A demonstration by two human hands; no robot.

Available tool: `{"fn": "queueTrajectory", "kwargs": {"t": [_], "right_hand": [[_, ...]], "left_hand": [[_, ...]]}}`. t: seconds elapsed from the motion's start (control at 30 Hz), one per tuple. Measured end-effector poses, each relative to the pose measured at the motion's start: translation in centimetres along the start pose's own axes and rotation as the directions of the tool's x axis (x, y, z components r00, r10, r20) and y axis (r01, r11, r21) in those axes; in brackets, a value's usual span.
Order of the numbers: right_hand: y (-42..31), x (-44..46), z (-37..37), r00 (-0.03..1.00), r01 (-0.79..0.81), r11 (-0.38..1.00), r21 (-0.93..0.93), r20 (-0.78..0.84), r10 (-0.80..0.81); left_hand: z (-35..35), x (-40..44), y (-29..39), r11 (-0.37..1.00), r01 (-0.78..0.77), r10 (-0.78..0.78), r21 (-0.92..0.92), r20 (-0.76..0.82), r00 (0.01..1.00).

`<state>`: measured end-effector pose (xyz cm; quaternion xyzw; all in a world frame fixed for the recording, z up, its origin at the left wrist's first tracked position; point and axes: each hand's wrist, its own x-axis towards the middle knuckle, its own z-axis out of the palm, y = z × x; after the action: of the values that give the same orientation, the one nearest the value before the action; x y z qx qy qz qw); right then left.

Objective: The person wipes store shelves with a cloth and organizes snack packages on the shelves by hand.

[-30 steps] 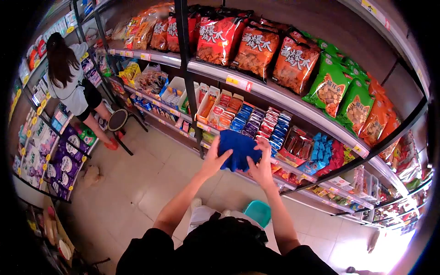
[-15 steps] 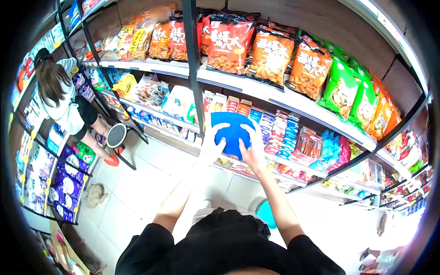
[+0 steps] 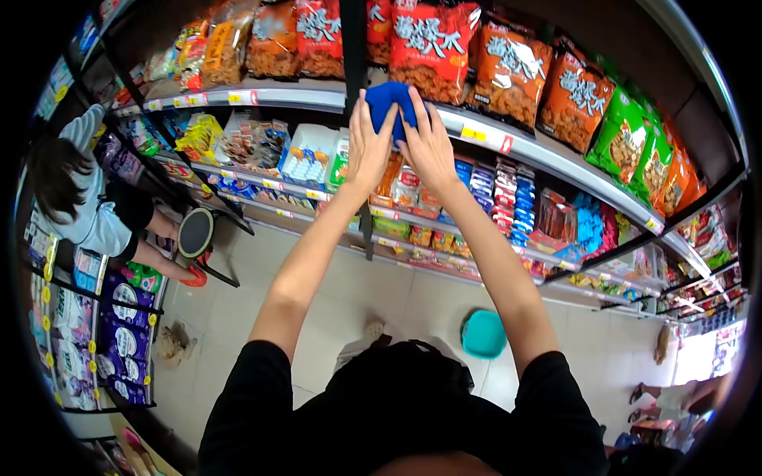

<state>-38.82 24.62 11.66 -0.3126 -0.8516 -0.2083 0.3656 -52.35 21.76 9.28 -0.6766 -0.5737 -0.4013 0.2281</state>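
A folded blue cloth (image 3: 389,99) is held between both my hands at the upper shelf's front edge, by the black upright post. My left hand (image 3: 371,144) grips the cloth's left and lower side. On its right side, my right hand (image 3: 427,144) has its fingers on the cloth, with the thumb towards the other thumb. Red and orange snack bags (image 3: 431,51) stand on the upper shelf (image 3: 484,136) just behind and to the right of the cloth. Small packets in boxes sit on the shelf below my hands.
At the left, a person (image 3: 87,198) stands by shelves of purple packs (image 3: 127,341), near a round stool (image 3: 196,232). A teal basin (image 3: 484,334) rests on the floor to my right. A black post (image 3: 355,47) crosses the shelf front. Other people's legs show at the lower right.
Both my hands have moved up and away from me with the blue cloth, from in front of the lower shelf to the upper shelf's edge. The view has shifted, and the person appears farther left.
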Motion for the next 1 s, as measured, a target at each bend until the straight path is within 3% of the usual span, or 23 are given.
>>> {"fn": "queueTrajectory", "kwargs": {"t": [0.07, 0.27, 0.4, 0.53, 0.63, 0.7, 0.77, 0.87, 1.0], "right_hand": [[0.1, 0.2, 0.0, 1.000, 0.011, 0.999, 0.042, 0.006, -0.011], [1.3, 0.5, 0.1, 0.997, 0.066, 0.994, -0.089, -0.045, -0.070], [1.0, 0.3, 0.0, 0.996, 0.088, 0.996, -0.022, 0.013, -0.088], [0.7, 0.2, -0.1, 0.993, 0.084, 0.996, -0.015, 0.082, -0.082], [0.1, -0.1, -0.1, 0.994, 0.071, 0.997, 0.040, 0.079, -0.074], [-0.2, -0.6, 0.0, 0.985, 0.031, 0.995, 0.098, 0.164, -0.047], [-0.6, -1.2, 0.1, 0.982, 0.036, 0.988, 0.151, 0.178, -0.063], [-1.2, -2.2, 0.6, 0.986, -0.022, 0.958, 0.286, 0.165, -0.027], [-2.4, -2.0, -1.0, 0.994, -0.083, 0.897, 0.435, 0.106, 0.041]], "left_hand": [[0.4, 0.0, 0.1, 1.000, 0.010, -0.011, -0.027, -0.012, 1.000], [0.7, 0.3, -0.9, 0.998, -0.066, 0.066, 0.006, -0.020, 0.998], [0.8, 0.1, -2.0, 0.983, -0.146, 0.137, -0.113, -0.091, 0.986], [0.6, -0.2, -3.2, 0.982, -0.154, 0.152, -0.111, -0.029, 0.988], [0.3, -0.5, -3.8, 0.963, -0.163, 0.161, -0.217, -0.028, 0.987], [0.1, -1.2, -4.3, 0.947, -0.148, 0.152, -0.286, -0.011, 0.988], [-0.1, -2.4, -4.9, 0.906, -0.060, 0.105, -0.419, 0.084, 0.991], [-0.9, -3.6, -4.9, 0.879, 0.012, 0.064, -0.477, 0.144, 0.987], [-2.2, -3.2, -3.5, 0.758, 0.074, -0.035, -0.648, 0.073, 0.997]]}}
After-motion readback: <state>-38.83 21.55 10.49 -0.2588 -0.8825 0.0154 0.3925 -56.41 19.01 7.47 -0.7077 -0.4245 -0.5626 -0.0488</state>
